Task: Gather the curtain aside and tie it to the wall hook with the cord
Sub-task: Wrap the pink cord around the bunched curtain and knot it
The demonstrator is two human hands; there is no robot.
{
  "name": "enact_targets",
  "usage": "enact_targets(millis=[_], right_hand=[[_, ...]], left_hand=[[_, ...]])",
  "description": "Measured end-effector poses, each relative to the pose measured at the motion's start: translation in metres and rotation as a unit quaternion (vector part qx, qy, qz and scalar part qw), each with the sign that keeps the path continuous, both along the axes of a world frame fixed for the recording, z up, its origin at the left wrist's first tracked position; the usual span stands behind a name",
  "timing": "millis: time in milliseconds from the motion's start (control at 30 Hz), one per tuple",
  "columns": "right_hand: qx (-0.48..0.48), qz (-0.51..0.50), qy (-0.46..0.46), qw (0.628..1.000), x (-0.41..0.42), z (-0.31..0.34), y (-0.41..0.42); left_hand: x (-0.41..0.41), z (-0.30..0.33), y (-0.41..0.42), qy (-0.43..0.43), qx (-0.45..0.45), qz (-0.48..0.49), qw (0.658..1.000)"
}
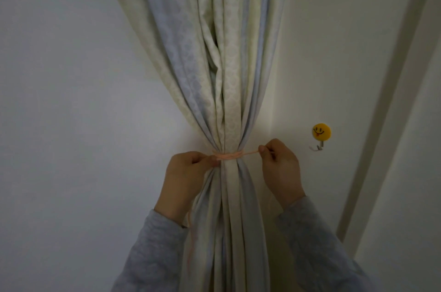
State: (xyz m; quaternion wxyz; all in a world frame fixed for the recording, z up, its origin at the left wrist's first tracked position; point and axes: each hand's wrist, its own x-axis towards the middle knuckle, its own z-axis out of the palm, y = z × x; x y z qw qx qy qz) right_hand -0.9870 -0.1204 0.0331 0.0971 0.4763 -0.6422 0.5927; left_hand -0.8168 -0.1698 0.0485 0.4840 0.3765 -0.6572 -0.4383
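A pale cream and blue patterned curtain (226, 77) hangs gathered into a narrow bundle. A pink cord (229, 155) is wrapped around its waist. My left hand (188, 179) pinches one cord end at the bundle's left side, and that loose end trails down past my wrist. My right hand (279, 167) pinches the other end, stretched taut to the right of the bundle. A yellow smiley wall hook (321, 135) with a metal prong sits on the wall to the right of my right hand, apart from the cord.
Plain white wall lies on both sides of the curtain. A pale door or window frame (391, 101) runs diagonally at the far right. My grey sleeves reach up from the bottom edge.
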Motion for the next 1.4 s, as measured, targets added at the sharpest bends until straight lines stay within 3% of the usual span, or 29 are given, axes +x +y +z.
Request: enact_targets(millis=[300, 433, 600, 767, 933, 1167, 1400], right_hand=[[0.031, -0.031, -0.059, 0.997, -0.014, -0.002, -0.001], [0.098, 0.031, -0.048, 0.994, -0.018, -0.005, 0.003], [0.097, 0.140, -0.111, 0.979, -0.003, -0.007, -0.001], [0.055, 0.179, -0.138, 0.973, 0.001, -0.007, 0.003], [0.005, 0.086, -0.121, 0.989, -0.007, -0.009, 0.006], [0.028, 0.123, -0.080, 0.989, -0.021, -0.014, 0.017], [-0.021, 0.030, -0.127, 0.991, -0.022, -0.015, 0.009]], left_hand=[[0.005, 0.001, -0.008, -0.019, -0.004, 0.020, 1.000], [0.001, 0.002, -0.004, -0.087, -0.011, -0.022, 0.996], [-0.011, 0.003, -0.002, -0.156, -0.060, -0.004, 0.986], [-0.021, -0.004, 0.001, -0.119, -0.049, 0.010, 0.992], [-0.018, -0.007, -0.004, -0.069, -0.097, 0.044, 0.992], [-0.025, -0.015, -0.006, -0.036, -0.117, 0.065, 0.990], [-0.038, -0.019, -0.002, 0.022, -0.130, 0.063, 0.989]])
